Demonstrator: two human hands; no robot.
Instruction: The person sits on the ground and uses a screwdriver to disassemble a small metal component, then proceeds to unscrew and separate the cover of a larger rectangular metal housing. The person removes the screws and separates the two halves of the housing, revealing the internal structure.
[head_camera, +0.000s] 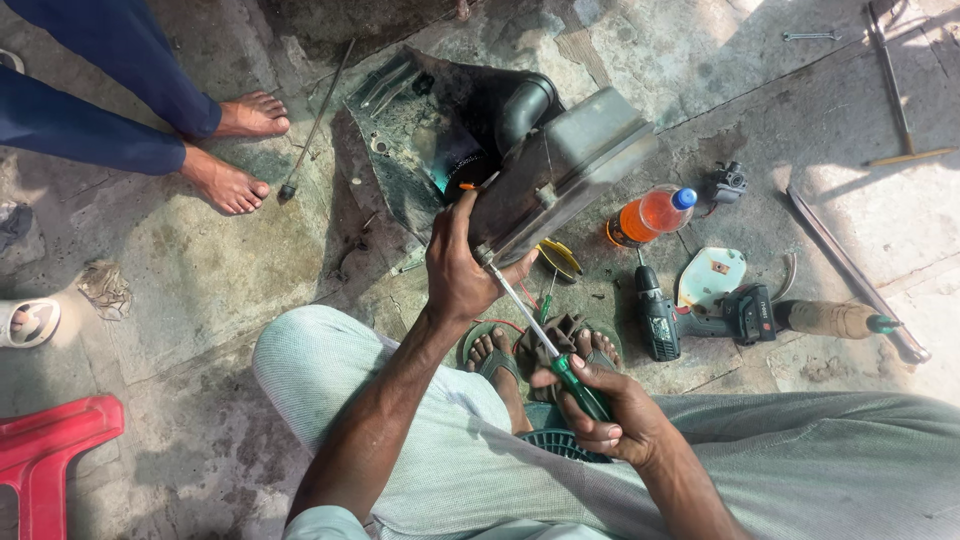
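A red stool (45, 450) stands far off to the left of the fingers, and another person's bare feet (235, 150) rest on the concrete up beyond them. The left hand (460, 270) grips the lower edge of a grey plastic housing (560, 165), fingers wrapped around it, holding it tilted up off the floor. A screwdriver (545, 345) runs from a screw spot just beside those fingers down to the right hand (610, 415), whose fingers are clenched around its green handle. Under both hands show the person's sandalled feet (540, 350). Right of the fingers, on the ground, lie an orange bottle (650, 213) with a blue cap, a black cordless drill (700, 320) and, further out, a long metal bar (850, 270).
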